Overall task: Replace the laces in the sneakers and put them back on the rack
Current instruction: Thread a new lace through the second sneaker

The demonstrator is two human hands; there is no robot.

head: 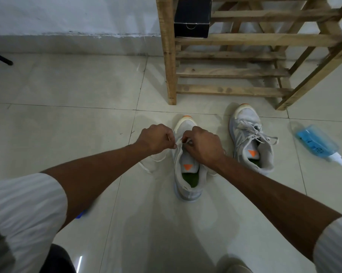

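Two grey-white sneakers with orange toe tips stand on the tiled floor. Both my hands work over the left sneaker (188, 174). My left hand (156, 139) pinches its white lace (154, 159), and a loose length of that lace trails on the floor to the left. My right hand (202, 144) pinches the lace at the eyelets near the toe. The right sneaker (251, 138) stands apart with its lace threaded and its ends lying loose. The wooden rack (233, 71) stands just beyond the sneakers.
A black box (191, 18) sits on a rack shelf at upper left. A blue spray bottle (317, 143) lies on the floor right of the sneakers. A white wall runs behind. A dark leg of a stand (1, 58) shows at far left.
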